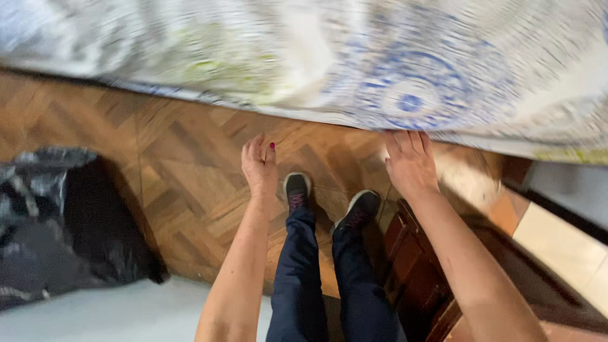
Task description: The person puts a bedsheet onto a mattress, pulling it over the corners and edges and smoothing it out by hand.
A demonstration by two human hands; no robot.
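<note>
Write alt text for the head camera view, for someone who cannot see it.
Looking down, a person's right hand touches the edge of a blurred white cloth with blue patterns, while the left hand hangs open just below it. Beneath are dark shoes on a wooden parquet floor, with a black plastic bag at left.

patterned bedspread [380, 69] smeared by motion blur and cut off at the top edge, right hand [410, 163] fingertips lost under its hem, pale blurred shape [468, 180] beside that hand unidentifiable, dark bag [57, 221] cropped at left
</note>
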